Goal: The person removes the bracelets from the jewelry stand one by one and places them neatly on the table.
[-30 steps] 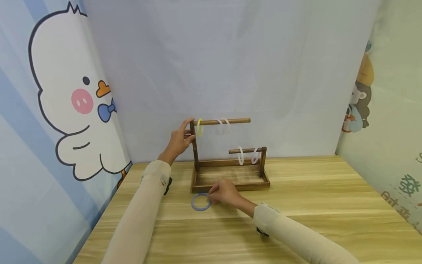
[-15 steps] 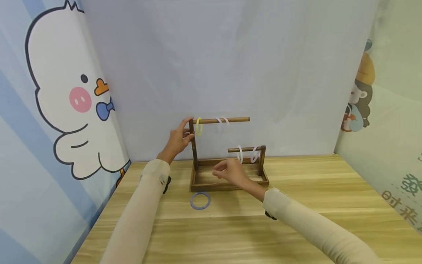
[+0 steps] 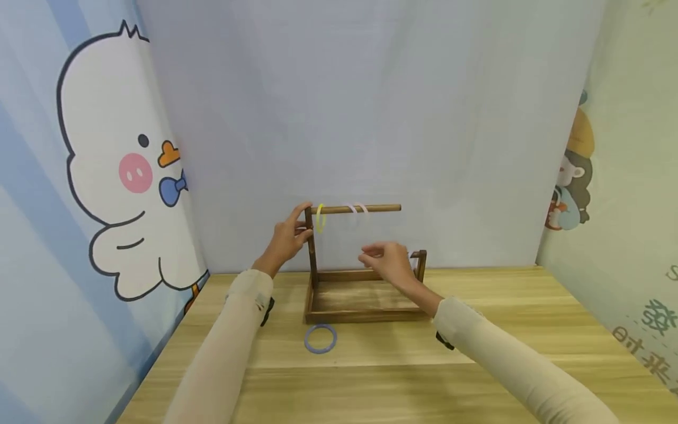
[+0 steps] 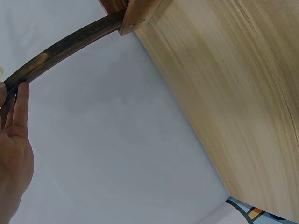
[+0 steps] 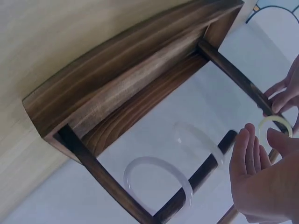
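In the head view, my left hand [image 3: 286, 235] holds the top of the left post [image 3: 311, 247] of a dark wooden bangle stand [image 3: 365, 317]; the left wrist view shows its fingers around that post [image 4: 60, 50]. My right hand [image 3: 394, 264] hovers in front of the short lower bar with nothing in its fingers. Its fingers [image 5: 239, 154] are fairly straight, the thumb apart. On the lower bar hang a whitish bangle [image 5: 159, 161] and a clearer one [image 5: 201, 134]. A blue bangle [image 3: 320, 352] lies flat on the table before the stand.
On the long upper bar [image 3: 384, 208] hang a yellow bangle [image 3: 318, 221] near the post and two pale bangles [image 3: 353, 209] mid-bar. The stand's tray base rests on the wood-grain table [image 3: 477, 330], near the back curtain [image 3: 450, 118]. Printed curtains flank both sides.
My right hand has left the blue bangle, rising and moving right to the lower bar. The bangle stays on the table. My left hand keeps its hold on the post.
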Motion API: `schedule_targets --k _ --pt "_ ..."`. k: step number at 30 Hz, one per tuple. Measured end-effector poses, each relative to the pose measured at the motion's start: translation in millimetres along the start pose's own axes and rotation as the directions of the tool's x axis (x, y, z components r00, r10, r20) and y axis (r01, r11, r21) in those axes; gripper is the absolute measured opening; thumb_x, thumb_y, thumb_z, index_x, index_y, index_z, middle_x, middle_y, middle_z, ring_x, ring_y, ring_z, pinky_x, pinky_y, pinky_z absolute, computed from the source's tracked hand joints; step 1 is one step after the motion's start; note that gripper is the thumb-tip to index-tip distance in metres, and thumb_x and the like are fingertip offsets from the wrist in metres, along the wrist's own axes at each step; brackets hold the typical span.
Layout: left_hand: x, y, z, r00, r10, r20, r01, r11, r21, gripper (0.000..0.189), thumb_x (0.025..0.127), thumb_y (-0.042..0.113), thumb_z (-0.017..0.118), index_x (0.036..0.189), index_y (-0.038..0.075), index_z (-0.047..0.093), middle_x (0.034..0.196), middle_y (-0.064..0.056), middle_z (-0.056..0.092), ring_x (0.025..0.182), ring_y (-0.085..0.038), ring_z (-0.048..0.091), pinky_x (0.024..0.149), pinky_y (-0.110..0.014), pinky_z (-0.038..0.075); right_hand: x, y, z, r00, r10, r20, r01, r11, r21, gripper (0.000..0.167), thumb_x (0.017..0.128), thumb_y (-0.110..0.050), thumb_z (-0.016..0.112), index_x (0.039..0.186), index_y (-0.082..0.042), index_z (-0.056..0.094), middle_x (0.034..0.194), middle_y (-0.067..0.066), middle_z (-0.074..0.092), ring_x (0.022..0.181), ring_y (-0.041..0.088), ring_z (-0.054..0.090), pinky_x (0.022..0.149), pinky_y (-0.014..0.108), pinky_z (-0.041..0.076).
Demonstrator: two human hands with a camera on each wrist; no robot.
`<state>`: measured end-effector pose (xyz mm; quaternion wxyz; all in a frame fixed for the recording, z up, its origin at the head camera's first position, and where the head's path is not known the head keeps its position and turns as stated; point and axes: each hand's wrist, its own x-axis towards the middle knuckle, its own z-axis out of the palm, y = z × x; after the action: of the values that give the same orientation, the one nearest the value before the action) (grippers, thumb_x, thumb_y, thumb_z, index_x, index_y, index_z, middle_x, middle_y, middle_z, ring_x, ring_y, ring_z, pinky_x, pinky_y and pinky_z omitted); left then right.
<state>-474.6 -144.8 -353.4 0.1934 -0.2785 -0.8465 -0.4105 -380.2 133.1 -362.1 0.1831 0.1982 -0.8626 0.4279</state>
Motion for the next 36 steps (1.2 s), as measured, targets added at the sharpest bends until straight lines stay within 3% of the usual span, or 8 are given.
schedule_targets --k 5,15,28,36 --pt "-8.9 -2.8 3.3 0.999 -0.045 0.011 0.045 0.999 -0.029 0.070 0.099 -0.006 0.066 0.158 0.017 0.038 0.126 -0.033 0.066 0.118 -0.042 0.068 0.091 -0.040 0.065 7.1 3 -4 0.993 0.011 -0.118 -0.012 1.000 -0.011 0.027 0.095 -0.014 0.078 0.117 0.003 0.077 0.103 0.018 0.078 0.085 0.031 0.078 0.070 0.043 0.067" --pt "-15.2 -3.8 1.3 0.998 -0.051 0.022 0.051 0.999 -0.003 0.071 0.098 -0.006 0.067 0.158 0.018 0.038 0.125 -0.032 0.067 0.116 -0.041 0.069 0.090 -0.038 0.065 38.4 10 -13 0.987 0.076 -0.142 -0.076 0.997 0.004 0.038 0.096 -0.019 0.078 0.128 0.002 0.071 0.117 0.020 0.075 0.105 0.033 0.075 0.091 0.047 0.064" --pt "-11.9 2.4 1.1 1.000 -0.025 0.015 0.025 1.000 0.005 0.071 0.099 -0.004 0.067 0.158 0.024 0.038 0.124 -0.031 0.068 0.116 -0.041 0.070 0.090 -0.038 0.065 52.1 9 -15 0.993 0.055 -0.106 -0.055 0.998 0.009 0.037 0.097 -0.017 0.077 0.127 0.004 0.071 0.120 0.020 0.074 0.108 0.033 0.074 0.091 0.046 0.064" --pt "-12.4 3.1 0.2 1.000 -0.010 0.013 0.010 1.000 -0.013 0.071 0.098 -0.006 0.067 0.158 0.021 0.039 0.124 -0.033 0.068 0.116 -0.042 0.069 0.090 -0.040 0.065 54.4 5 -13 0.991 0.064 -0.120 -0.060 0.998 0.038 0.033 0.099 -0.012 0.074 0.126 0.006 0.070 0.118 0.021 0.074 0.104 0.033 0.075 0.087 0.044 0.065"
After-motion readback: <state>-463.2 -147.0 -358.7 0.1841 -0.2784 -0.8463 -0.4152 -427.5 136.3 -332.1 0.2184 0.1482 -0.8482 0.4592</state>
